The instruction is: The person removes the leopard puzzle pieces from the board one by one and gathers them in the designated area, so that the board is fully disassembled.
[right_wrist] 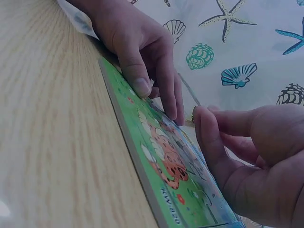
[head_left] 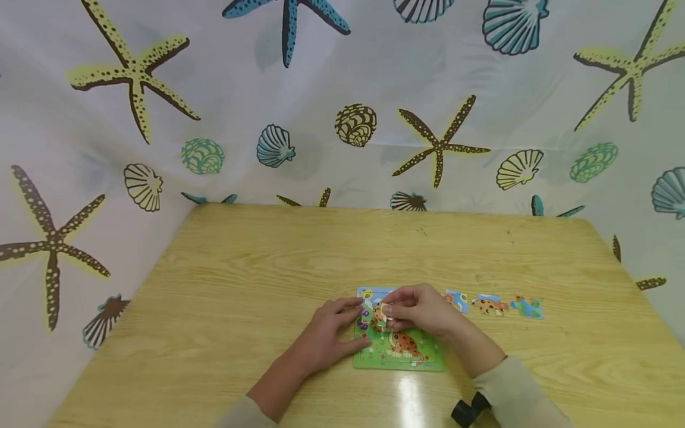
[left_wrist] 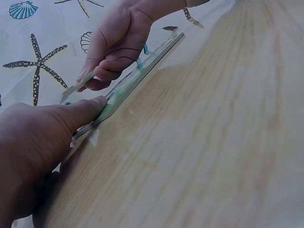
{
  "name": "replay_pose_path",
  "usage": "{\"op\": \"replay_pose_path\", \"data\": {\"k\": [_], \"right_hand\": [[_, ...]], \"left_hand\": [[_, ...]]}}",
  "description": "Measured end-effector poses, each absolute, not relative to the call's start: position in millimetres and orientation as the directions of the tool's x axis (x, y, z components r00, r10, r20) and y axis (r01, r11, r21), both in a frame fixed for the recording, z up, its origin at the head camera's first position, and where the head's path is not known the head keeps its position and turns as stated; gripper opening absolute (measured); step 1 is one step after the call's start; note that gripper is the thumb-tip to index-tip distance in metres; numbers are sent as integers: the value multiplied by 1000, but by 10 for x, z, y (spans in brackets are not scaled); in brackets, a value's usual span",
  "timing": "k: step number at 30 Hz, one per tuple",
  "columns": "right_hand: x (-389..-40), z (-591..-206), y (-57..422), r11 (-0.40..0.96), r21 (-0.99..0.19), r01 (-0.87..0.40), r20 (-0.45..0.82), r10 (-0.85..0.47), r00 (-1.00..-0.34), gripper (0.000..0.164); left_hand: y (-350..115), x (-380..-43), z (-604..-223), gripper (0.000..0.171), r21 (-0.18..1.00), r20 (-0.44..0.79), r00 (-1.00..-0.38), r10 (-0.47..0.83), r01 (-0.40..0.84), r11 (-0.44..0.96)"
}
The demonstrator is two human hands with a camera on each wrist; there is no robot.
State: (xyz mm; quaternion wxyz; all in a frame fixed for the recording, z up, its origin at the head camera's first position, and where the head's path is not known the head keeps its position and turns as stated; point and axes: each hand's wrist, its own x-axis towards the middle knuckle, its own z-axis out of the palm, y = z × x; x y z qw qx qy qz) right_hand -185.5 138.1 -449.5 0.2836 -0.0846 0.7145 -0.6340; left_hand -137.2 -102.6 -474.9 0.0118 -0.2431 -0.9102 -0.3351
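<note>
A puzzle board (head_left: 369,361) with a green and blue ground and an orange spotted animal lies flat on the table. My right hand (head_left: 425,309) pinches a puzzle piece (head_left: 380,316) between thumb and fingers, over the board's upper middle. In the left wrist view this piece (left_wrist: 72,90) is tilted, raised off the board. My left hand (head_left: 325,340) rests at the board's left side, its thumb and fingers spread and touching the top surface. The right wrist view shows the left thumb (right_wrist: 141,87) on the green border. My right hand covers the board's upper right part.
Three loose puzzle pieces lie in a row right of the board: one partly behind the right hand (head_left: 457,300), a spotted piece (head_left: 488,305) and a blue-green piece (head_left: 528,308). A black object (head_left: 470,410) is by the right sleeve. A patterned cloth (head_left: 321,89) hangs behind the wooden table (head_left: 241,249).
</note>
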Motion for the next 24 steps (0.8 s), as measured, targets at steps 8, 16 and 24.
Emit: {"op": "replay_pose_path", "data": {"k": [8, 16, 24], "right_hand": [[-1788, -4435, 1511, 213, -954, 210, -291, -495, -819, 42], [-1730, -4423, 1866, 214, -957, 194, -276, -472, -838, 45], [-1676, -4392, 2241, 311, -932, 184, -298, -373, -879, 51]], "left_hand": [[-1037, -1383, -4741, 67, 651, 183, -887, 424, 432, 624], [-1039, -1370, -4755, 68, 669, 164, -897, 411, 407, 622], [-1039, -1361, -4757, 68, 651, 192, -895, 403, 424, 630]]}}
